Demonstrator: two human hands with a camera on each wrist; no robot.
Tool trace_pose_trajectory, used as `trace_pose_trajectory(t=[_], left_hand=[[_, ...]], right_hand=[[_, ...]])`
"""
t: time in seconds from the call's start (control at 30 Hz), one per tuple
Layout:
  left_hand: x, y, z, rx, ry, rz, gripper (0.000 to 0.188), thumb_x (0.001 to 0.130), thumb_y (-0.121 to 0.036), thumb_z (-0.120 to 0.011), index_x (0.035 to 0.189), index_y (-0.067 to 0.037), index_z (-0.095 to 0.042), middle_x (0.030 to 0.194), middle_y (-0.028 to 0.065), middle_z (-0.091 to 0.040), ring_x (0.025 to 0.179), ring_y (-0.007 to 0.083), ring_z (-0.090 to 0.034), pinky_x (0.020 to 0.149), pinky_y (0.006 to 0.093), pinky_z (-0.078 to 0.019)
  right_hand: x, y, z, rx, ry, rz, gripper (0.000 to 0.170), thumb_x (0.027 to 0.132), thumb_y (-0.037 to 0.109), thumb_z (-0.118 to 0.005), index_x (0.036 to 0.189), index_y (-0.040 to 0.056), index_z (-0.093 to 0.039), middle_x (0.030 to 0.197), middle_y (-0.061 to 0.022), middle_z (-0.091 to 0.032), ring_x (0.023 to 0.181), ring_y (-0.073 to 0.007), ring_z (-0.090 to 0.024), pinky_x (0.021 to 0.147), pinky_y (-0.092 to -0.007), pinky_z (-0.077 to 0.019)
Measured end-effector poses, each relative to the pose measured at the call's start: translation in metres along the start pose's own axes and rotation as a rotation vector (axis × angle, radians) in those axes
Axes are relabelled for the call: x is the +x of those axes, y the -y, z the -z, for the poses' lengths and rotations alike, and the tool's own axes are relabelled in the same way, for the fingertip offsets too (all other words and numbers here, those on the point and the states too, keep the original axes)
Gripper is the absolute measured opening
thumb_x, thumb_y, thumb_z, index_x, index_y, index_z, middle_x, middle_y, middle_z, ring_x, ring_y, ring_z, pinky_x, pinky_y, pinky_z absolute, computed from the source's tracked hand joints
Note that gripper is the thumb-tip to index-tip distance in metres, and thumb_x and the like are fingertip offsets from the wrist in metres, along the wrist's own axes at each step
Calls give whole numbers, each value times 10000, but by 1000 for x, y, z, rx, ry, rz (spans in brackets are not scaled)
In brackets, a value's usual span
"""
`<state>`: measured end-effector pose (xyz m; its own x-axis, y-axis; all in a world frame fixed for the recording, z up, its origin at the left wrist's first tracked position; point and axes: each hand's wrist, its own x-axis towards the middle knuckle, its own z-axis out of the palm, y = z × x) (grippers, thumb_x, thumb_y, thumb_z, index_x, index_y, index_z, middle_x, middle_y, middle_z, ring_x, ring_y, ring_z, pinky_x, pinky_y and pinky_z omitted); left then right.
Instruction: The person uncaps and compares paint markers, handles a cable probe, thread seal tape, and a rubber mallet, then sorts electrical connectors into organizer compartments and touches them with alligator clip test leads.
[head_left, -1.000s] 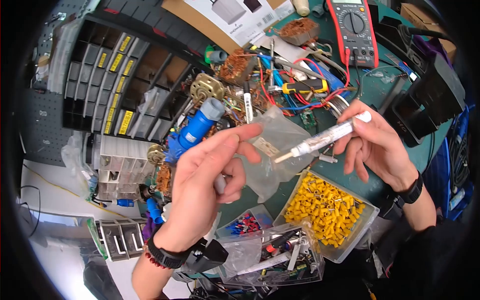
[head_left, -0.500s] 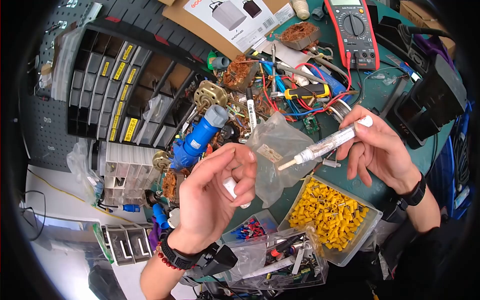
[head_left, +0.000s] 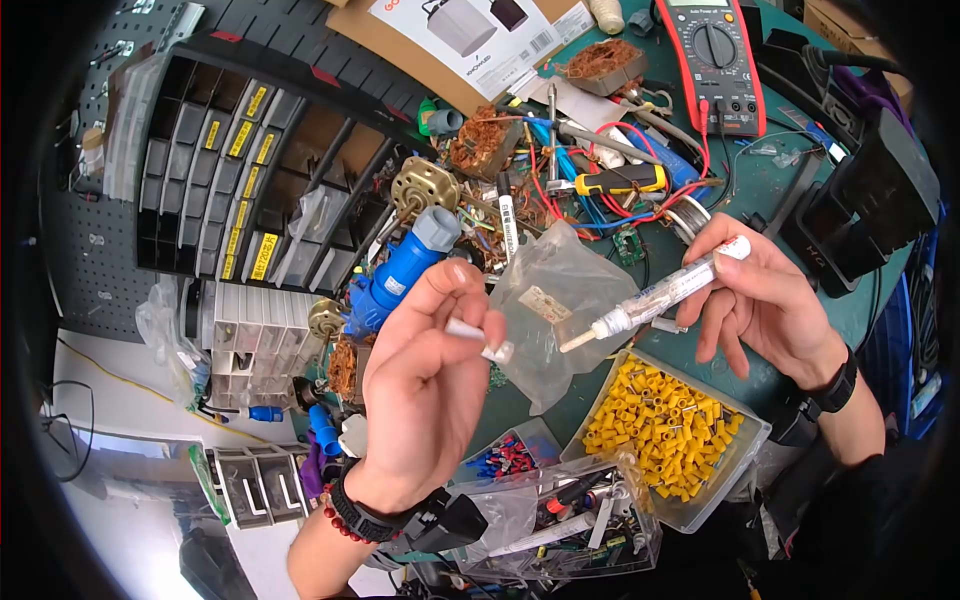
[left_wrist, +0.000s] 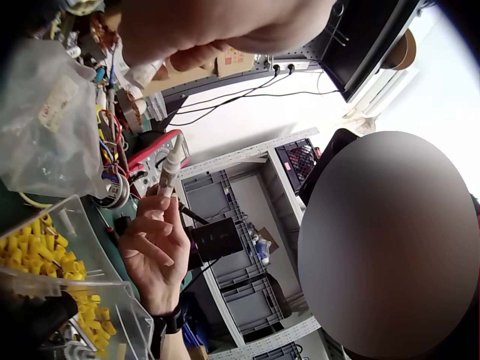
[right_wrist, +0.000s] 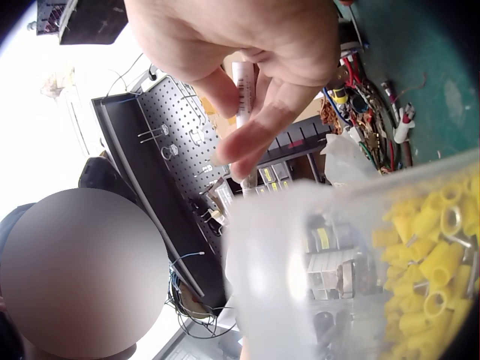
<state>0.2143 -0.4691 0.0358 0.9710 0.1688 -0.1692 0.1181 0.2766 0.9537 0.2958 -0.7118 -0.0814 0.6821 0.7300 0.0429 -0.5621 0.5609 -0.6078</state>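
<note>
My right hand (head_left: 765, 305) pinches a white marker pen (head_left: 662, 295) near its back end, thumb on top. The pen is uncapped, and its pale tip points left and slightly down over a clear plastic bag (head_left: 580, 275). Opposite it, my raised left hand (head_left: 420, 400) holds a white pen cap (head_left: 498, 352) among its curled fingers, a short way left of the tip. One finger covers the cap's middle. In the left wrist view the pen (left_wrist: 171, 171) rises from the right hand; in the right wrist view fingers partly hide the pen barrel (right_wrist: 243, 86).
Yellow crimp terminals (head_left: 660, 425) fill a clear box below the hands, beside a bin of mixed parts (head_left: 560, 540). Behind lie a red multimeter (head_left: 712, 60), tangled wires, a blue plug (head_left: 390, 280) and another marker (head_left: 506, 215). A drawer rack (head_left: 230, 180) stands left.
My left hand has turned and its fingers have shifted, bringing the cap from the lower curled fingers up toward the fingertips. The right hand keeps its grip on the marker, nearly still.
</note>
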Motion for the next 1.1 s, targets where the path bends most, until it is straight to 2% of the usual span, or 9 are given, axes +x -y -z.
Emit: trace_pose_trajectory(t=[0.07,0.13,0.17,0.23,0.33,0.53,0.77,0.83,1.1], left_hand=[[1,0,3,-18,14,-11,313,861,60,-472,1169,38,-523,1024,67,-512,885,146,-464,875,296,-371],[0,1,0,33,-34,9,290,955,15,-447,1237,54,-502,1174,119,-543,1070,183,-528,988,325,-397],[1,2,-4,32,-34,9,290,955,15,-447,1237,54,-502,1174,119,-543,1070,183,-528,988,325,-397],[4,5,-10,72,10,-16,300,1012,-66,-420,1277,60,-478,1303,176,-519,1232,236,-511,1084,354,-396],[3,7,-5,116,9,22,295,1019,-88,-411,1266,58,-482,1324,201,-516,1262,270,-505,1099,375,-409],[6,18,-6,205,-118,33,281,1023,-104,-422,1247,41,-508,1231,177,-591,1151,251,-594,983,324,-499],[5,30,-10,389,-212,-16,324,1011,-103,-461,1292,54,-488,1239,173,-588,1145,232,-597,983,316,-504],[6,35,-11,394,-228,-63,310,1018,-154,-476,1277,3,-541,1159,101,-648,1088,137,-604,876,242,-494],[7,40,-25,387,-207,-56,306,1022,-135,-459,1280,9,-538,1189,94,-630,1086,144,-603,909,264,-485]], right_hand=[[0,0,0,-11,-8,-8,254,1012,188,-413,1162,-15,-438,968,-287,-651,725,-314,-715,412,-280,-550],[0,0,0,-22,-17,-15,254,1011,189,-416,1163,-13,-439,972,-286,-651,732,-317,-715,416,-283,-554],[0,0,0,-23,-20,-12,254,1010,191,-418,1164,-10,-440,977,-285,-652,737,-317,-716,420,-284,-557],[0,0,-1,-23,-23,-9,255,1009,193,-420,1164,-8,-440,983,-284,-653,742,-317,-716,425,-285,-560],[0,0,-3,-50,-36,15,264,1005,204,-433,1163,-7,-440,981,-278,-659,740,-315,-717,428,-287,-562],[-2,-1,-8,-191,-74,93,284,993,225,-468,1153,-10,-444,958,-254,-672,722,-303,-719,430,-296,-561],[-3,-6,-13,-357,-106,238,255,986,190,-495,1146,-5,-451,954,-234,-678,728,-280,-720,464,-277,-561],[-3,-7,-14,-376,-112,263,249,984,182,-502,1144,-3,-454,957,-230,-679,731,-271,-721,471,-270,-559],[-5,-9,-18,-420,-145,279,223,966,120,-543,1141,0,-473,989,-202,-685,766,-216,-717,508,-225,-544]])
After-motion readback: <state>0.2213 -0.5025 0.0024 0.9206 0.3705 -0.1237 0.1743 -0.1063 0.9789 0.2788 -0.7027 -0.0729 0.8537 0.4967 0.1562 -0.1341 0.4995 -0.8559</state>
